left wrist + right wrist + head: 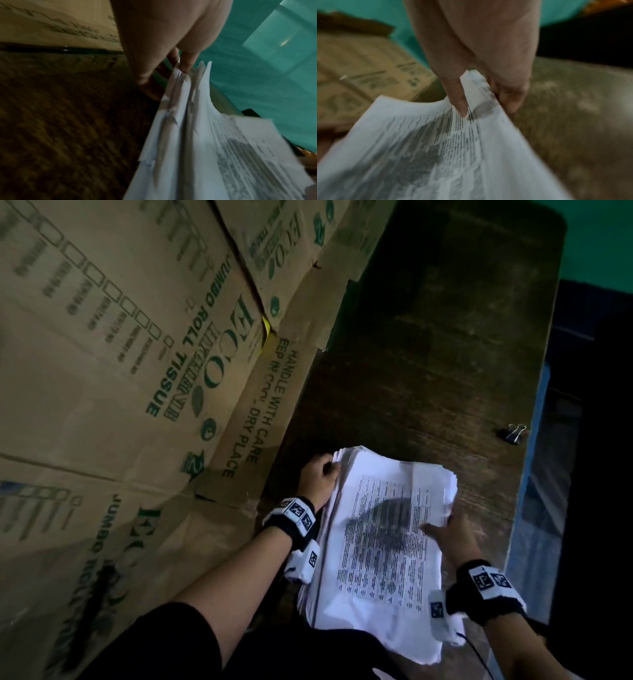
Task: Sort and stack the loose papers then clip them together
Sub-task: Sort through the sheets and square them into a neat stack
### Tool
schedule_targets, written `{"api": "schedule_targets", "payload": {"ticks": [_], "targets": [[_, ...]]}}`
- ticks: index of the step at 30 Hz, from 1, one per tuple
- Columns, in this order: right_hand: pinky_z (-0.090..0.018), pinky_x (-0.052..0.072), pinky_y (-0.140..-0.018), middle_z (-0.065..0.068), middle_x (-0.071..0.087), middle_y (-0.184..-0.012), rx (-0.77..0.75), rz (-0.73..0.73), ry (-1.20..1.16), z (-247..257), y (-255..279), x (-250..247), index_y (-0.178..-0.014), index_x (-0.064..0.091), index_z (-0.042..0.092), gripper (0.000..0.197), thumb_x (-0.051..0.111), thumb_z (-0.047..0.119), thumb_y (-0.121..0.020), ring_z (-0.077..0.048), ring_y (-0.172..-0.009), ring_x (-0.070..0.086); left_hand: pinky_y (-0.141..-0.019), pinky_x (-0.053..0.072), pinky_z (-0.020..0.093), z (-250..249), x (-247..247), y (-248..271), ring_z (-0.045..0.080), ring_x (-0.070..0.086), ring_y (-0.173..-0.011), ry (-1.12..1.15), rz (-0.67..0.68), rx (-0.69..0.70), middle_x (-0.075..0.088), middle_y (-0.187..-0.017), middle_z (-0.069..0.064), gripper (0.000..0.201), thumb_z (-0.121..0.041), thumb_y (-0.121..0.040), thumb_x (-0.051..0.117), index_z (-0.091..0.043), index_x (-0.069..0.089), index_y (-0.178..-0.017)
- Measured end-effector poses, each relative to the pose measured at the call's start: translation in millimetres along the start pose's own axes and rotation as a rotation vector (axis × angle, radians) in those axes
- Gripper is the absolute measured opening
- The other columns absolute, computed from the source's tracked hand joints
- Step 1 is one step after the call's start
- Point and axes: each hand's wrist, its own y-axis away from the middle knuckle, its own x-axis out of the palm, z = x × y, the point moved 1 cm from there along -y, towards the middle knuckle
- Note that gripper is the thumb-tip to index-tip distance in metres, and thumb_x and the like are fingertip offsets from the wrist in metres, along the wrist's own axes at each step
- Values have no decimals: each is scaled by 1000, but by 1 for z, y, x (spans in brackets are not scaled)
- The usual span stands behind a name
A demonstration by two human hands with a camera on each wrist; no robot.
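Observation:
A thick stack of white printed papers (380,539) is held between both hands above the dark wooden table (428,354). My left hand (320,477) grips the stack's far left edge, its fingers curled round the sheets (181,86). My right hand (445,537) pinches the right edge, thumb on the printed top page (447,142) and fingers underneath. The sheet edges are uneven. A black binder clip (512,433) lies on the table near its right edge, well beyond the papers.
Flattened brown cardboard boxes (137,371) with green print cover the left side and overlap the table's left edge. A teal wall (596,237) stands behind. The table's right edge (534,474) drops to a dark floor.

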Motion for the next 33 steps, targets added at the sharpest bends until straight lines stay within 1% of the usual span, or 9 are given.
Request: {"api": "schedule_targets", "payload": {"ticks": [2, 4, 8, 14, 20, 24, 28, 30, 33], "targets": [[-52, 27, -109, -24, 32, -149, -17, -112, 265, 9, 6, -4, -147, 15, 7, 91, 75, 17, -80, -38, -135, 35, -65, 39, 25, 3, 1, -3, 20, 52, -71, 14, 9, -38, 60, -86, 20, 16, -19, -93, 55, -4, 62, -93], [-55, 9, -114, -16, 17, -156, -208, -215, 405, 35, 19, -3, -150, 13, 19, 89, 71, 21, -83, -35, -144, 17, -67, 40, 25, 2, 1, -4, 19, 54, -73, 101, 21, -92, 59, -85, 12, 15, -17, -93, 55, -5, 64, -98], [-53, 28, -104, -9, 32, -146, -836, -164, 557, 91, 22, 29, -138, 35, 36, 78, 75, 13, -75, -34, -134, 30, -85, 48, 33, -1, -1, 0, 21, 61, -91, 385, 120, -205, 68, -100, 14, 19, -7, -92, 49, -7, 66, -100], [-49, 44, -73, -15, 47, -117, -1180, -139, 857, 122, -1, 59, -117, 62, 21, 69, 87, 11, -54, -38, -98, 48, -94, 50, 48, 1, -4, 3, 31, 66, -99, 381, 124, -230, 71, -103, 14, 20, -21, -84, 51, -18, 68, -94], [-45, 44, -70, -14, 53, -112, -1244, -88, 924, 119, -18, 56, -111, 52, 22, 68, 89, 21, -54, -35, -91, 52, -87, 49, 32, -3, -3, 7, 22, 64, -95, 313, 58, -143, 70, -103, 11, 18, -9, -95, 48, -9, 66, -101], [-45, 43, -73, -17, 57, -105, -1200, -58, 869, 119, -23, 52, -104, 66, 17, 52, 88, 19, -56, -28, -94, 38, -80, 51, 34, -2, -2, 7, 23, 65, -87, 265, 49, -94, 70, -97, 17, 15, -9, -94, 51, -3, 64, -97], [-49, 45, -77, -11, 64, -93, -1182, 28, 888, 114, -28, 46, -92, 70, 17, 39, 85, 7, -58, -35, -90, 59, -78, 49, 37, 2, 0, 6, 25, 62, -84, 263, 36, -72, 68, -94, 19, 16, -15, -96, 49, -6, 62, -94], [-47, 46, -79, -11, 66, -91, -1157, 75, 914, 111, -25, 43, -93, 71, 17, 39, 82, 3, -58, -38, -85, 63, -82, 50, 42, 5, 0, 6, 26, 62, -88, 287, 60, -90, 67, -97, 17, 13, -17, -96, 49, -12, 61, -94], [-43, 45, -78, -11, 67, -94, -1112, 146, 866, 111, -24, 39, -95, 72, 17, 35, 79, 2, -64, -37, -84, 64, -89, 48, 37, 7, 1, 10, 17, 62, -98, 399, 141, -152, 67, -104, 1, 7, -35, -87, 59, -39, 61, -93]]}}
